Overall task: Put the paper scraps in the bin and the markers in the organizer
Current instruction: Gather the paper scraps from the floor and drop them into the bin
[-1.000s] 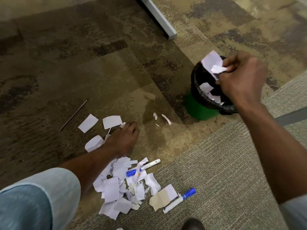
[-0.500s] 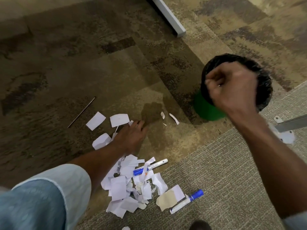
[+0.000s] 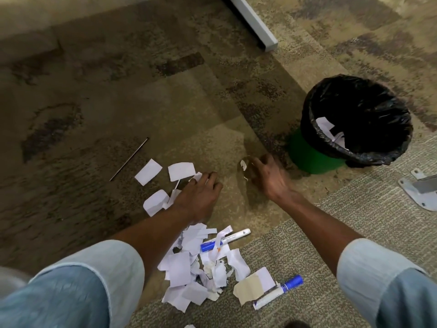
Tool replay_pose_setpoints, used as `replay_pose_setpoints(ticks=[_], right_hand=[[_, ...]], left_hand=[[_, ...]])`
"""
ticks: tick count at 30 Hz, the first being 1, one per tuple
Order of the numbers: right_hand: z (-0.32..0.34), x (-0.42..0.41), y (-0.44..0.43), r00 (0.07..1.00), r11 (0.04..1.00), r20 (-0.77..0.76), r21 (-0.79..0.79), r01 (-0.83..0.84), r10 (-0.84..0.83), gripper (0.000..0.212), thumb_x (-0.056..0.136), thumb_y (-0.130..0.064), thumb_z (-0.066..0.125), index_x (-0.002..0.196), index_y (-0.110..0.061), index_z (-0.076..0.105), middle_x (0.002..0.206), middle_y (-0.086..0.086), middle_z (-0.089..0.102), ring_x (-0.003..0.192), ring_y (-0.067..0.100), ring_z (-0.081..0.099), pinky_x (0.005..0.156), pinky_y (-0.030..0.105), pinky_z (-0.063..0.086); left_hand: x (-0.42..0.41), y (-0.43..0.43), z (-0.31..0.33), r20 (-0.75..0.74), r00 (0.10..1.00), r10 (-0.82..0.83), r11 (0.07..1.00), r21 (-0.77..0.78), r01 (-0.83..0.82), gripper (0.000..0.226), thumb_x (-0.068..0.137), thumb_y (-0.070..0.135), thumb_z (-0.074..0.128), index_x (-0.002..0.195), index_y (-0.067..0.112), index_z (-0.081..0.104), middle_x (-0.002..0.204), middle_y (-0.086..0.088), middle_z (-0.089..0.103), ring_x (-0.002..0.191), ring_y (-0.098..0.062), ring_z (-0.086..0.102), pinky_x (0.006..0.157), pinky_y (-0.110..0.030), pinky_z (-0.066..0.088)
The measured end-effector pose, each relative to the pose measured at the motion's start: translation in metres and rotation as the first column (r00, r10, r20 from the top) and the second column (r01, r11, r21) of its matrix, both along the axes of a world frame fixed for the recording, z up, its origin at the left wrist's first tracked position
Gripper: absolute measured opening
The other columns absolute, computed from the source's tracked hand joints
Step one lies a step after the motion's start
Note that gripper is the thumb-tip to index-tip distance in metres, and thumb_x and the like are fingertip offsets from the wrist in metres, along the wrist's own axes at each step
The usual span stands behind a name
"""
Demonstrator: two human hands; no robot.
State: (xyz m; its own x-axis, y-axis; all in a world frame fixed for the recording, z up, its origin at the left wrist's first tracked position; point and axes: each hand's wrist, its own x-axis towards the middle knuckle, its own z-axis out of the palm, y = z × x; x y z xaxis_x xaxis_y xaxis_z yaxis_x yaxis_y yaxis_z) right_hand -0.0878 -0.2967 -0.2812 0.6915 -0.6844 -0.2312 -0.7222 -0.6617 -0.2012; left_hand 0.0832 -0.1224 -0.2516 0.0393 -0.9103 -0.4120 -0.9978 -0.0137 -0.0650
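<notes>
A pile of white paper scraps (image 3: 189, 268) lies on the carpet in front of me, with three larger scraps (image 3: 181, 171) further out. One blue-capped marker (image 3: 227, 239) lies across the pile and a second marker (image 3: 276, 293) sits beside a beige scrap (image 3: 248, 290). My left hand (image 3: 196, 195) rests flat on the carpet, its fingertips touching a scrap. Low over the carpet, my blurred right hand (image 3: 267, 176) points its fingers down at some tiny scraps (image 3: 243, 165); I see nothing held in it. The green bin (image 3: 312, 159) with a black liner holds a few scraps (image 3: 326, 125).
A thin dark rod (image 3: 128, 159) lies on the carpet left of the scraps. A grey desk leg (image 3: 255, 22) crosses the top, and a grey metal foot plate (image 3: 418, 188) sits at the right edge. No organizer is in view.
My right hand let the scraps go into the bin, then came down and left to the tiny scraps on the carpet. My left hand stayed in place.
</notes>
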Motion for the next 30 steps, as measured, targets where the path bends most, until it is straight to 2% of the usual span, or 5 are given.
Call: replay_pose_setpoints(ticks=[7, 12, 18, 22, 30], right_hand=[[0.009, 0.021, 0.012, 0.95, 0.953, -0.098, -0.036, -0.3, 0.295, 0.054, 0.1, -0.03, 0.061, 0.151, -0.02, 0.045, 0.144, 0.011, 0.043, 0.129, 0.034, 0.039, 0.095, 0.044, 0.049], [0.013, 0.022, 0.016, 0.973, 0.973, -0.052, -0.021, -0.228, 0.227, 0.021, 0.105, -0.02, 0.053, 0.122, -0.016, 0.066, 0.127, 0.005, 0.05, 0.119, 0.026, 0.045, 0.09, 0.039, 0.05], [0.014, 0.019, 0.022, 0.974, 0.974, -0.041, -0.021, -0.224, 0.223, 0.028, 0.106, -0.013, 0.046, 0.119, -0.018, 0.07, 0.122, 0.003, 0.057, 0.119, 0.025, 0.048, 0.094, 0.035, 0.047], [0.015, 0.019, 0.026, 0.977, 0.977, -0.021, -0.025, -0.211, 0.21, 0.024, 0.104, -0.014, 0.047, 0.112, -0.014, 0.069, 0.118, 0.005, 0.057, 0.115, 0.026, 0.051, 0.08, 0.034, 0.041], [0.007, 0.02, 0.036, 0.992, 0.994, 0.069, -0.048, -0.101, 0.104, 0.013, 0.096, -0.009, 0.059, 0.105, -0.012, 0.068, 0.104, 0.008, 0.062, 0.104, 0.028, 0.059, 0.069, 0.032, 0.033]], left_hand=[[0.0, -0.001, -0.002, -0.012, 1.0, 0.005, 1.0, 0.012, -0.005, 0.097, 0.073, 0.024, 0.089, 0.153, 0.011, 0.035, 0.166, -0.019, 0.023, 0.151, -0.039, 0.028, 0.114, -0.049, 0.041], [0.001, -0.001, -0.002, -0.018, 1.0, 0.006, 1.0, 0.002, -0.006, 0.094, 0.076, 0.024, 0.087, 0.153, 0.012, 0.035, 0.165, -0.018, 0.025, 0.15, -0.038, 0.03, 0.112, -0.047, 0.045], [0.002, -0.001, -0.002, -0.022, 1.0, 0.008, 1.0, 0.001, -0.008, 0.092, 0.079, 0.024, 0.085, 0.154, 0.011, 0.034, 0.166, -0.018, 0.024, 0.151, -0.037, 0.029, 0.114, -0.047, 0.041], [0.002, -0.002, -0.003, -0.014, 1.0, 0.006, 1.0, -0.004, -0.006, 0.093, 0.078, 0.028, 0.086, 0.154, 0.012, 0.035, 0.166, -0.018, 0.025, 0.15, -0.038, 0.031, 0.114, -0.047, 0.041], [0.001, -0.001, -0.003, -0.002, 1.0, 0.008, 1.0, 0.006, -0.008, 0.098, 0.078, 0.03, 0.087, 0.157, 0.013, 0.03, 0.168, -0.017, 0.022, 0.153, -0.038, 0.027, 0.116, -0.047, 0.039]])
